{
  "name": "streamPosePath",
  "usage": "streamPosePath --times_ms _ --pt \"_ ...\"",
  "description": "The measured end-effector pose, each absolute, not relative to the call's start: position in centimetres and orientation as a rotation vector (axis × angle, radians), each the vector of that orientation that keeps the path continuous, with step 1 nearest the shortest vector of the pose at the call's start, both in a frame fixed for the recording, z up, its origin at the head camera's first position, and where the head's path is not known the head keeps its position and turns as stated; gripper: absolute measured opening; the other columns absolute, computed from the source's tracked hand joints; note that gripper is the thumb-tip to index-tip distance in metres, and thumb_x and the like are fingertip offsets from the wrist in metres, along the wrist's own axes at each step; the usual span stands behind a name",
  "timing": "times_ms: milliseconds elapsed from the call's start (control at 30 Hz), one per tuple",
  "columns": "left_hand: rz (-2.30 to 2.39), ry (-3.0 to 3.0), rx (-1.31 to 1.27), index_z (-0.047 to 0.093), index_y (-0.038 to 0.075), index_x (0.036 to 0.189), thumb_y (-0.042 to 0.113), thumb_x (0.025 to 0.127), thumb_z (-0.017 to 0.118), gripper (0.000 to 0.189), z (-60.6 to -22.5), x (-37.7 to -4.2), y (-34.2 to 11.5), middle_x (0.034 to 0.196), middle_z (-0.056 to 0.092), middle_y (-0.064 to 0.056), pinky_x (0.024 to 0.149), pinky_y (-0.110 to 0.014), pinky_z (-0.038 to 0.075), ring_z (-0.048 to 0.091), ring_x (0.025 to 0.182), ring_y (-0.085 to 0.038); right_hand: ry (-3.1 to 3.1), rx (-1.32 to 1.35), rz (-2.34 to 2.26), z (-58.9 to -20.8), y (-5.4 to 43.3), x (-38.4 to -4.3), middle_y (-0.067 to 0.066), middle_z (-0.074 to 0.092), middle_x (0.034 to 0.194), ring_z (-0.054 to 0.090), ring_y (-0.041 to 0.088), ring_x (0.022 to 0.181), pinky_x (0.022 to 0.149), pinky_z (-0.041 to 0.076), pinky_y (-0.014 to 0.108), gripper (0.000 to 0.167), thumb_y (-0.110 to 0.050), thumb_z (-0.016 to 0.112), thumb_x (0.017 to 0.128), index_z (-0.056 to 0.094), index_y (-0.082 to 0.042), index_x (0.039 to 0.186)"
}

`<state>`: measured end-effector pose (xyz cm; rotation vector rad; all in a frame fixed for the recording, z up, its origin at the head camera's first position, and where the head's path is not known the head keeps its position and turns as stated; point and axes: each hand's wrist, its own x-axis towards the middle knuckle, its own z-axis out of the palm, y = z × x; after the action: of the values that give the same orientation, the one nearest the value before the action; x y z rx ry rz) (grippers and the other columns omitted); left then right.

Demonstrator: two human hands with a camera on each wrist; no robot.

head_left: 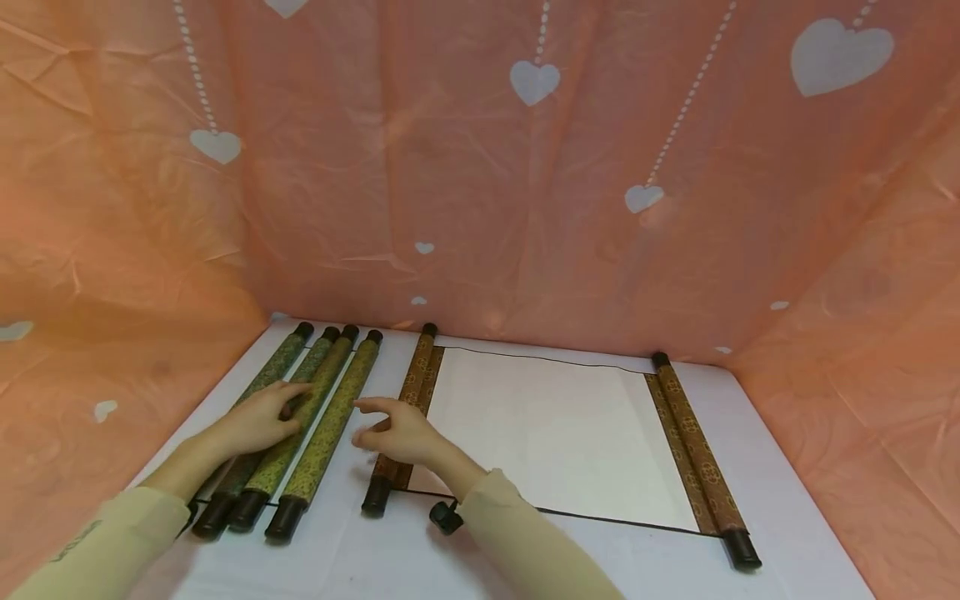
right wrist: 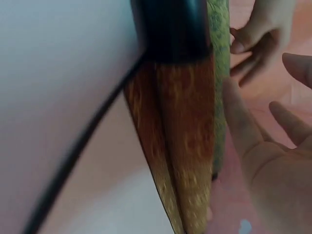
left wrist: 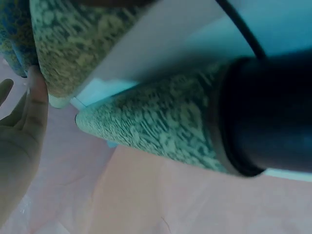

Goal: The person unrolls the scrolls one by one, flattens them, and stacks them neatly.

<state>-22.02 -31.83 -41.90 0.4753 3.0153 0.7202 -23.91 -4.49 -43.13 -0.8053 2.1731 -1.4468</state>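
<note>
Two scrolls with rollers close together lie side by side at the left in the head view, a green-patterned scroll [head_left: 279,360] and a yellow-green scroll [head_left: 330,433]. My left hand [head_left: 258,417] is over these rollers, thumb and fingers spread and loosely bent at the left yellow-green roller. Whether they press on it, I cannot tell. My right hand [head_left: 401,431] hovers by the right yellow-green roller, above the brown scroll's left roller [head_left: 416,367]; its fingers are bent and hold nothing. The leftmost green roller's near end is hidden behind my left arm.
An unrolled brown scroll shows a blank white sheet [head_left: 547,425], with its right roller [head_left: 701,450] at the right. Dark knobs cap the rollers. The white table surface [head_left: 337,558] is bounded by pink-orange sheeting [head_left: 480,208] with white hearts.
</note>
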Motion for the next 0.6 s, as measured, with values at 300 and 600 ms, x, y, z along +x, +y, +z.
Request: streamPosePath --times_ms 300,600 --pt "0.749 2.973 0.462 0.048 -0.014 0.145 0.009 0.092 0.070 0.062 -42.1 -22.5 -31.4 0.134 0.058 -0.036 0.066 -0.038 0.048 0.060 0.083 -0.021 2.191 -0.559 -1.450 -44.4 -7.8 -24.1 0.016 0.055 0.151 0.076 0.016 0.087 0.080 0.059 0.030 0.062 -0.020 0.076 0.095 0.054 -0.021 0.153" --pt "0.711 2.933 0.412 0.047 -0.014 0.146 0.010 0.092 0.068 0.063 -42.2 -22.7 -30.7 0.122 0.065 -0.034 0.069 -0.042 0.049 0.061 0.076 -0.027 2.122 -0.501 -1.499 -44.3 -9.5 -23.9 0.014 0.050 0.156 0.072 0.021 0.103 0.085 0.059 0.034 0.065 -0.015 0.073 0.097 0.047 -0.013 0.157"
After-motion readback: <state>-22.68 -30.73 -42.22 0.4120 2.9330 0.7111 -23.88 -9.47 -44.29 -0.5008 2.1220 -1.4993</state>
